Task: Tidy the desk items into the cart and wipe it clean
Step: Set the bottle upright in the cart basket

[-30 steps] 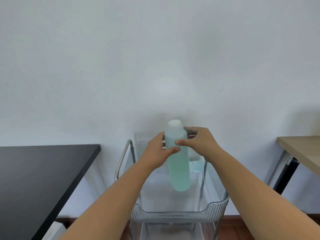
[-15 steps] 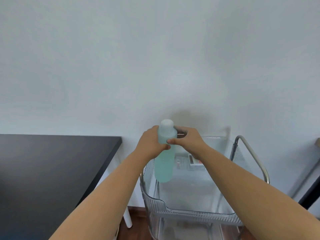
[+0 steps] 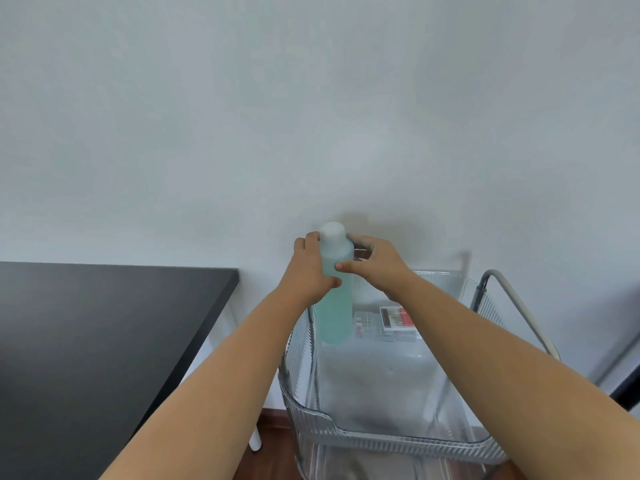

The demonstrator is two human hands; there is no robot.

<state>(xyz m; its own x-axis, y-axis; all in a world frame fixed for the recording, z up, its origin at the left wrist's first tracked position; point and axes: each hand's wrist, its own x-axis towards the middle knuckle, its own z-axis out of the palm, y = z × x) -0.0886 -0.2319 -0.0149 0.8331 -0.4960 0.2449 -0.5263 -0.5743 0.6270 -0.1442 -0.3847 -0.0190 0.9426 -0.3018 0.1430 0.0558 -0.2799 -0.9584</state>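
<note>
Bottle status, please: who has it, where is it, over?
Both hands, left and right, grip the bottle. Upright above cart tray's far left corner. Small box lies beside it, not blocking.

The bottle (image 3: 334,306) is made of cloudy, see-through plastic, matt rather than shiny, with a white plastic cap (image 3: 332,231). The cart (image 3: 398,441) basket is clear ribbed plastic, pretty glossy, and a smooth metal handle (image 3: 519,306), painted pale, is fitted at its right edge. The desk (image 3: 86,334) top is finished in smooth matt black. Dark polished-looking wood is seen on the floor (image 3: 273,424).
</note>
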